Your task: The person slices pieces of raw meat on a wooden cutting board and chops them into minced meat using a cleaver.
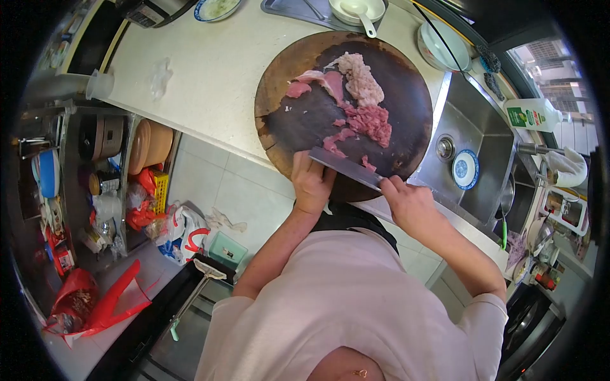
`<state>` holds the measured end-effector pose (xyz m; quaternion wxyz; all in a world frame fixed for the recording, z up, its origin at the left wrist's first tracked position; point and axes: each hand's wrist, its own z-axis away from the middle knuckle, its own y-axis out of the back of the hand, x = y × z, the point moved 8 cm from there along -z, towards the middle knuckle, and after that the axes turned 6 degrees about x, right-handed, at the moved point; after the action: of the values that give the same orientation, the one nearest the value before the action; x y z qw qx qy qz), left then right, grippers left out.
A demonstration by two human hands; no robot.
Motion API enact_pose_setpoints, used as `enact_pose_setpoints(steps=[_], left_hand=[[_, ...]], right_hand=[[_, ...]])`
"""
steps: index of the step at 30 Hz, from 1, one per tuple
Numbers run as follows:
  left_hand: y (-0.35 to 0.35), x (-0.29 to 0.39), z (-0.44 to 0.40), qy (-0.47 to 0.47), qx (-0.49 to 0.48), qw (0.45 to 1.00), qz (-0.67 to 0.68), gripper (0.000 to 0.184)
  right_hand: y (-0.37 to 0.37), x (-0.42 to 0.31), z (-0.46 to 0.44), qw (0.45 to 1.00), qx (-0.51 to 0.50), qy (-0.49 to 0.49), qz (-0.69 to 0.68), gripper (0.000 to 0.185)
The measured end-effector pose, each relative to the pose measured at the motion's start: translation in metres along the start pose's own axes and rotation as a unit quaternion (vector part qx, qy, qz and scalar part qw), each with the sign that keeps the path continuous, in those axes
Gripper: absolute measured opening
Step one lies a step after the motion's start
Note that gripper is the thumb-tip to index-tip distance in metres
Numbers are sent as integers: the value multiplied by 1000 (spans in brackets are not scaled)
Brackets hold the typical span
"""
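A round, dark wooden chopping board point(279, 136) lies on the counter in front of me. My right hand point(410, 204) grips the handle of a cleaver point(349, 168), its blade slanting across the near part of the board. At the blade's far left end, the bent fingers of my left hand point(312, 184) press close together against the metal; their tips are partly hidden. Just beyond the blade are red minced meat point(370, 124) and a few loose scraps. Pale minced meat point(361, 79) forms a heap farther back, beside slices of pink meat point(327, 82).
To the right is a steel sink point(486, 140) with a blue-and-white dish point(466, 169) in it. A glass bowl point(441, 47) stands behind the sink. At the back, a white bowl with a spoon point(359, 9) rests on a tray point(286, 7). Shelves point(121, 184) stand at left.
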<state>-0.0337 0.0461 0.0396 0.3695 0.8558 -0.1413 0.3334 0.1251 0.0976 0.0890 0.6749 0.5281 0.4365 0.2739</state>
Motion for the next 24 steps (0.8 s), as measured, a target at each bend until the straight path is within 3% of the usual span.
enact_pose_setpoints(steps=[2, 8, 16, 22, 24], left_hand=[[0, 0, 0, 4, -1, 1000, -1, 30], [-1, -1, 3, -15, 20, 1000, -14, 28], [2, 6, -4, -6, 15, 1000, -10, 29], [4, 9, -6, -20, 60, 998, -27, 21], [3, 8, -2, -24, 43, 998, -50, 17]], right_hand=[[-1, 1, 0, 1000, -20, -6, 11, 25], [-5, -34, -59, 994, 69, 80, 32, 25], [1, -5, -16, 999, 9, 11, 29, 23], [-7, -23, -73, 995, 72, 68, -12, 23], [-11, -5, -77, 996, 82, 32, -7, 25]])
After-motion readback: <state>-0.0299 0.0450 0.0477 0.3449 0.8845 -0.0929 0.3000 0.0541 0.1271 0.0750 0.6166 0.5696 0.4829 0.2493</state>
